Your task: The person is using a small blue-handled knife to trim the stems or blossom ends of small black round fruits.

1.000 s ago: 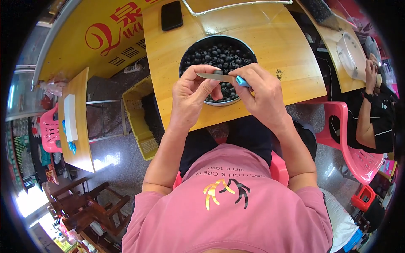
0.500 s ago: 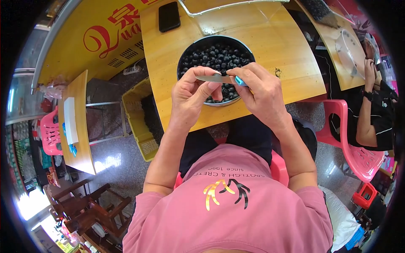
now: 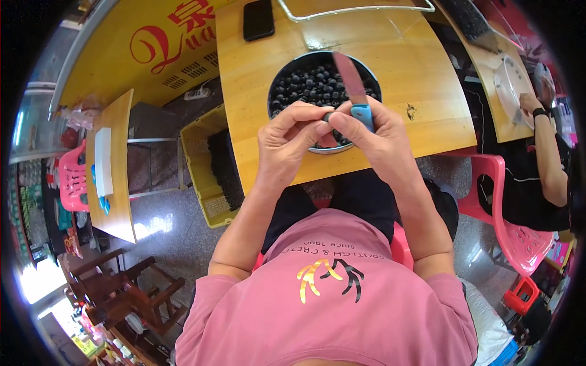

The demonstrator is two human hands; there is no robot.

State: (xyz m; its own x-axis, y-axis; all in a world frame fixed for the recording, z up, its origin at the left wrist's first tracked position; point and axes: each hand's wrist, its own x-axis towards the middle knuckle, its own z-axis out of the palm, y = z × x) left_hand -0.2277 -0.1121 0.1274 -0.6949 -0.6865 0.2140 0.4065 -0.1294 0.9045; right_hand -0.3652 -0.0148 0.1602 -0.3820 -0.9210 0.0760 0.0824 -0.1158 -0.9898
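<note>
Over the near part of a round bowl [image 3: 271,97] heaped with small dark round fruits [image 3: 314,85], my two hands meet. My left hand [image 3: 288,137] pinches one dark fruit [image 3: 328,116] between thumb and forefinger. The thumb of my right hand [image 3: 381,131] presses at the same fruit from the other side. My right fingers are wrapped round the blue handle of a small knife [image 3: 349,76], whose blade points up and away over the bowl. Part of the handle is hidden behind my right hand.
The bowl stands on a wooden table [image 3: 421,79] with a black phone [image 3: 259,19] at the far left. A yellow crate [image 3: 207,198] sits on the floor to the left. At the right, a person in black works by a second table beside a pink chair [image 3: 500,207].
The knife blade has swung from lying flat across the fruit to pointing away from me. My right thumb has come onto the fruit. The whole view has shifted slightly.
</note>
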